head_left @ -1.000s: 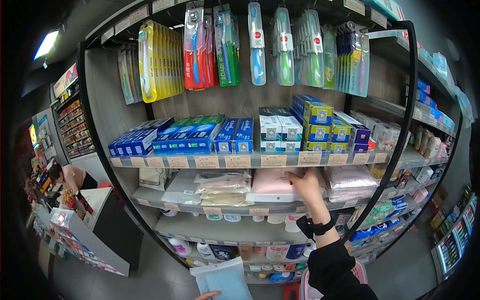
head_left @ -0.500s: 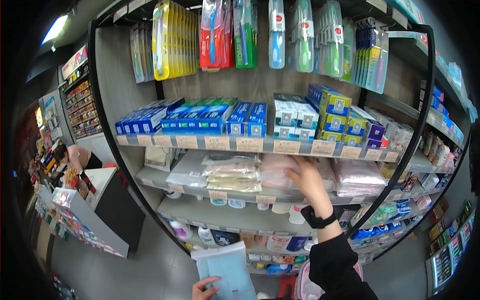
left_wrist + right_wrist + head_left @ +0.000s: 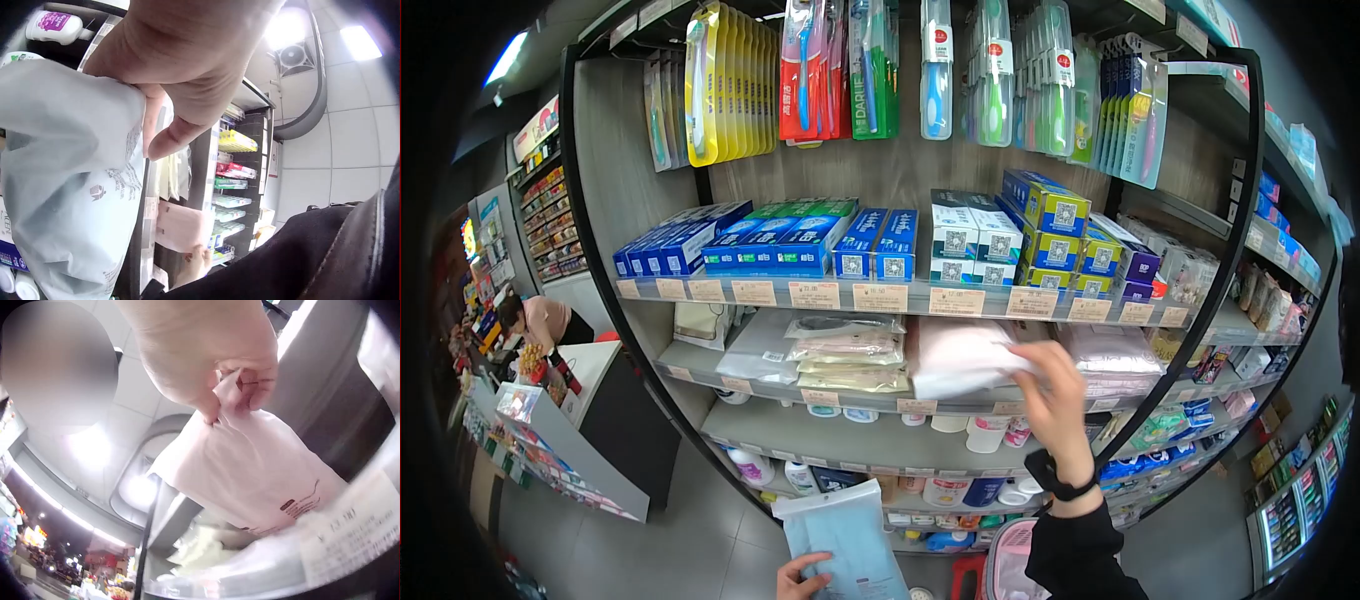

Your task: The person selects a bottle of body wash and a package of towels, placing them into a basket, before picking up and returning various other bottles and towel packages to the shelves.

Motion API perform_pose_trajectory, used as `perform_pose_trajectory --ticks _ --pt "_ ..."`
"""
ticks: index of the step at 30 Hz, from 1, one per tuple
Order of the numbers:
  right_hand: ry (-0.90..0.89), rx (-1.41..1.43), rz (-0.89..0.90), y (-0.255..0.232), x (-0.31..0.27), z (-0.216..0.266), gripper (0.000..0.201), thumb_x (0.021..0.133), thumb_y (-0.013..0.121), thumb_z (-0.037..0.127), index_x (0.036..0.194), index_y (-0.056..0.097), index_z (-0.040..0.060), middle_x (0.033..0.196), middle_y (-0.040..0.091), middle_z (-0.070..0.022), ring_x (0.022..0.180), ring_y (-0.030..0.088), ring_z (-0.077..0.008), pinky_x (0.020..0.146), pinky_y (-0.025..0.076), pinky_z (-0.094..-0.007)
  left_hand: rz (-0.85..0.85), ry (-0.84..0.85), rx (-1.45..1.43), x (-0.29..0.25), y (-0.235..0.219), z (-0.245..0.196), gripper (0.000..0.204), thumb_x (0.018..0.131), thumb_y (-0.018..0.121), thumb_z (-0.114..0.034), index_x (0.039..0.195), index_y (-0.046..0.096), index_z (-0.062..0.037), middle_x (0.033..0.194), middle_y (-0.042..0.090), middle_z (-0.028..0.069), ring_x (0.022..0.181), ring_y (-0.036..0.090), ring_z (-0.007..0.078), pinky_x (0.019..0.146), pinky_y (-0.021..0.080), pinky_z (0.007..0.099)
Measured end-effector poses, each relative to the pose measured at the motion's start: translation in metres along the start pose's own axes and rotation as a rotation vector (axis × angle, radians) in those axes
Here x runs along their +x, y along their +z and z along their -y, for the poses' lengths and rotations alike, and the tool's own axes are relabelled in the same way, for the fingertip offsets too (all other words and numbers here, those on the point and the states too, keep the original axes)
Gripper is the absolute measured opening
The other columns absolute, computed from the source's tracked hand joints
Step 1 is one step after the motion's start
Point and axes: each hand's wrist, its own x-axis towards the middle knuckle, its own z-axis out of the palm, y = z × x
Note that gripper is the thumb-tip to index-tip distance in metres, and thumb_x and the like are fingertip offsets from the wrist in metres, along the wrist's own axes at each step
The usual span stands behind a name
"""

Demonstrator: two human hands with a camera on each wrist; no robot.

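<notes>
My right hand (image 3: pixel 1052 405) pinches the corner of a pink packet (image 3: pixel 962 352) at the front of the shelf below the toothpaste boxes. In the right wrist view, thumb and fingers of that hand (image 3: pixel 209 356) grip the bunched edge of the packet (image 3: pixel 250 465), which has small dark print. Low in the head view, my left hand (image 3: pixel 804 577) holds a light blue packet (image 3: pixel 845 540) with a white top edge. The left wrist view shows the left hand (image 3: pixel 187 56) with its fingers at the edge of this packet (image 3: pixel 75 181).
Stacked clear-wrapped packets (image 3: pixel 850 352) lie left of the pink one, more pink packets (image 3: pixel 1108 352) to its right. Toothpaste boxes (image 3: pixel 780 238) stand above, below hanging toothbrushes (image 3: pixel 735 90). A pink basket (image 3: pixel 1010 560) is low down; a person (image 3: pixel 545 320) leans at a counter on the left.
The right hand has drawn the pink packet forward toward the shelf's front edge. More of the left hand and its blue packet shows than a second ago.
</notes>
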Motion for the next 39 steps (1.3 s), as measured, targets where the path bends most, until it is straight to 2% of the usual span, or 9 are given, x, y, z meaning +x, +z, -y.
perform_pose_trajectory --ticks 5,10,15,17,20,23,31,34,39 --pt "0.254 0.39 -0.345 -0.041 -0.033 0.019 0.013 0.087 0.061 0.008 0.092 0.064 -0.0032 0.081 0.065 -0.0059 0.072 0.057 -0.0104 0.065 0.044 -0.023 0.083 0.049 -0.056 0.007 0.007 -0.01 0.038 0.082 0.061 -0.012 0.117 0.061 0.0034 0.117 0.062 0.0109 0.106 0.054 0.0175 0.091 0.04 0.0285" --pt "0.779 0.762 0.247 -0.017 -0.052 0.028 0.014 0.091 0.062 0.014 0.091 0.066 0.0003 0.077 0.063 0.0022 0.067 0.053 -0.0022 0.061 0.042 -0.0181 0.345 0.27 -0.075 0.03 0.038 -0.014 0.087 0.082 0.057 -0.062 0.127 0.048 0.0128 0.119 0.059 0.0243 0.121 0.05 0.03 0.105 0.035 0.0403" --pt "1.059 0.981 0.577 0.03 -0.088 0.023 0.024 0.095 0.058 0.024 0.103 0.06 0.0009 0.071 0.058 0.001 0.06 0.054 -0.0045 0.052 0.043 -0.0196 0.593 0.118 -0.315 0.035 0.045 0.008 0.076 0.081 0.068 -0.045 0.126 0.047 0.0133 0.117 0.062 0.0202 0.106 0.061 0.0247 0.092 0.048 0.0356" --pt "1.167 1.197 0.487 0.037 -0.097 0.024 0.025 0.095 0.058 0.021 0.111 0.056 0.0016 0.083 0.059 -0.0014 0.071 0.057 -0.0075 0.063 0.048 -0.0221 0.311 -0.092 -0.159 0.044 0.05 0.018 0.059 0.084 0.069 -0.027 0.123 0.049 0.0126 0.114 0.063 0.0183 0.1 0.064 0.0227 0.085 0.052 0.0334" --pt "0.961 0.954 0.453 0.038 -0.125 0.032 0.033 0.094 0.06 0.024 0.118 0.051 0.0024 0.091 0.058 -0.0041 0.078 0.057 -0.0096 0.067 0.049 -0.0239 0.158 -0.052 -0.296 0.049 0.051 0.028 0.049 0.09 0.061 -0.015 0.128 0.044 0.0103 0.116 0.061 0.019 0.101 0.063 0.024 0.086 0.052 0.0353" --pt "0.562 0.577 1.114 0.033 -0.15 0.035 0.061 0.085 0.072 0.031 0.129 0.042 0.0 0.105 0.059 -0.0089 0.087 0.059 -0.0136 0.068 0.049 -0.026 0.067 0.046 -0.334 0.054 0.049 0.026 0.049 0.092 0.057 -0.014 0.131 0.04 0.0088 0.12 0.059 0.0192 0.103 0.062 0.0245 0.088 0.051 0.0364" --pt "0.931 1.105 0.766 0.024 -0.138 0.05 0.058 0.09 0.064 0.01 0.14 0.036 0.0016 0.118 0.059 -0.0081 0.103 0.059 -0.0137 0.08 0.052 -0.0274 0.177 0.265 -0.205 0.043 0.043 0.025 0.041 0.083 0.058 -0.001 0.122 0.053 0.0073 0.116 0.061 0.0179 0.109 0.058 0.0247 0.096 0.044 0.0354" --pt "0.935 1.115 0.522 -0.012 -0.121 0.045 0.055 0.083 0.068 0.007 0.132 0.045 -0.0022 0.119 0.06 -0.0096 0.105 0.059 -0.0153 0.087 0.049 -0.029 0.242 0.338 0.06 0.012 0.056 -0.038 0.058 0.088 0.06 -0.04 0.124 0.055 0.006 0.124 0.057 0.0137 0.111 0.053 0.0195 0.093 0.039 0.0282" --pt "0.828 1.045 0.078 -0.047 -0.089 0.032 0.057 0.073 0.064 0.009 0.125 0.05 -0.0087 0.118 0.062 -0.0166 0.107 0.06 -0.0232 0.095 0.045 -0.0342 0.18 0.219 -0.01 0.01 0.031 -0.031 0.059 0.086 0.064 -0.038 0.123 0.055 0.0065 0.122 0.059 0.013 0.109 0.053 0.0188 0.09 0.04 0.0277"
